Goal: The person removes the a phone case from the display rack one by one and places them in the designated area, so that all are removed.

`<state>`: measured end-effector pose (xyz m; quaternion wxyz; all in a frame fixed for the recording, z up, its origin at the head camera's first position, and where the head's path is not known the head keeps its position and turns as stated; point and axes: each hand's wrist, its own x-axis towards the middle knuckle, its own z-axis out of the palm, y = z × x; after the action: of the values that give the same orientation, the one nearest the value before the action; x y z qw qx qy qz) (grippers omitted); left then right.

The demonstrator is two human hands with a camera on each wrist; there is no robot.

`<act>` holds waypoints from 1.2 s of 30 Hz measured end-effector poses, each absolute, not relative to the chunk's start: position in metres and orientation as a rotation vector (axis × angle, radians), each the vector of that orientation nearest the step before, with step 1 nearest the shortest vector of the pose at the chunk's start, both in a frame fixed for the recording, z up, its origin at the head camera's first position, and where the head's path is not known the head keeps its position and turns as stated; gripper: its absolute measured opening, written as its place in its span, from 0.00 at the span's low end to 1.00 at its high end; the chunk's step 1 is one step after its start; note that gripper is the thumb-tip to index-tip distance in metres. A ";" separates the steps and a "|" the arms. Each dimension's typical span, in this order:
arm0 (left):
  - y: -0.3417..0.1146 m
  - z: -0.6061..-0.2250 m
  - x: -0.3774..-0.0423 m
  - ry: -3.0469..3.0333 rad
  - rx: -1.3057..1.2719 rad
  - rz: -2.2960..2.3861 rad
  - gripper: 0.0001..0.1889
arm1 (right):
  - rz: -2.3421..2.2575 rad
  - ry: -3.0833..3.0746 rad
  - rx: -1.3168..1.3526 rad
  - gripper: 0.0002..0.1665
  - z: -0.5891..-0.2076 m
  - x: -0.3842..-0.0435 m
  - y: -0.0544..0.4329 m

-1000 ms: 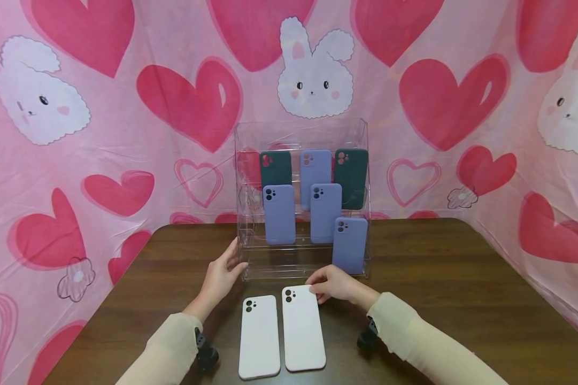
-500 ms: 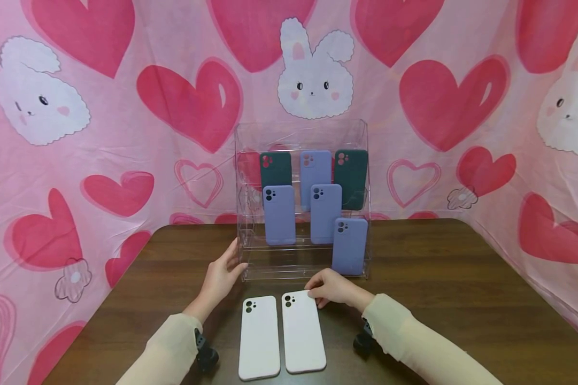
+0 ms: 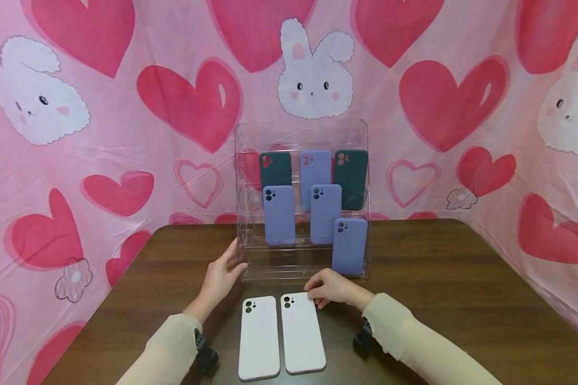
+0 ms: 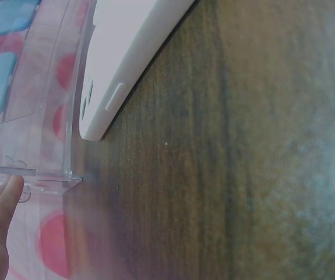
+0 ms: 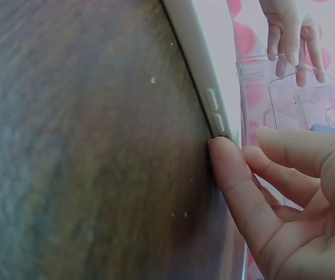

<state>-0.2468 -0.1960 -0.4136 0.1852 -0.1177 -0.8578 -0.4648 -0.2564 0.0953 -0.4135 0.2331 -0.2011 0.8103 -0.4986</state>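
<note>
Nearest the person, a left white case (image 3: 259, 339) and a right white case (image 3: 303, 334) are lying side by side, camera cutouts upward. The right hand (image 3: 334, 286) is bending thumb and fingers to pinch the latter's far right corner; how firmly, the views aren't showing. Having so little edge in hand could be inviting a slip or a swing into the neighbouring case. The left hand (image 3: 223, 271) is resting half open at the clear rack's (image 3: 279, 271) left side; uneven pressure there could be shifting it, jostling the purple cases (image 3: 280, 216) and green cases (image 3: 351, 182). The wood-grain surface (image 3: 438, 299) is stretching back, and a pink curtain (image 3: 375, 107) of hearts and rabbits is hanging behind
</note>
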 end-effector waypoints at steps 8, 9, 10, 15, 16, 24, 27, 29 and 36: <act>-0.197 -0.413 -0.245 -2.424 -0.314 -1.324 0.38 | -1.358 2.216 -0.583 0.13 -0.408 -0.258 0.098; -0.197 -0.413 -0.245 -2.424 -0.314 -1.325 0.38 | -1.353 2.218 -0.591 0.14 -0.406 -0.259 0.099; -0.197 -0.413 -0.245 -2.425 -0.315 -1.324 0.38 | -1.351 2.220 -0.605 0.14 -0.405 -0.259 0.099; -0.197 -0.412 -0.245 -2.423 -0.320 -1.316 0.37 | -1.361 2.230 -0.693 0.17 -0.390 -0.259 0.102; -0.197 -0.412 -0.245 -2.422 -0.322 -1.314 0.37 | -1.367 2.233 -0.710 0.18 -0.387 -0.259 0.103; -0.196 -0.413 -0.246 -2.415 -0.330 -1.313 0.37 | -1.427 2.253 -0.778 0.19 -0.365 -0.260 0.114; -0.196 -0.413 -0.246 -2.409 -0.333 -1.318 0.37 | -1.466 2.269 -0.801 0.19 -0.357 -0.261 0.120; -0.196 -0.413 -0.246 -2.408 -0.331 -1.316 0.37 | -1.471 2.294 -0.817 0.19 -0.351 -0.262 0.123; -0.196 -0.414 -0.246 -2.409 -0.322 -1.297 0.37 | -1.456 2.393 -0.845 0.21 -0.331 -0.263 0.133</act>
<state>-0.2464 -0.1957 -0.4145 0.1923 -0.1147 -0.8582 -0.4620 -0.2634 0.1328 -0.3308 0.1077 -0.2871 0.8132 -0.4946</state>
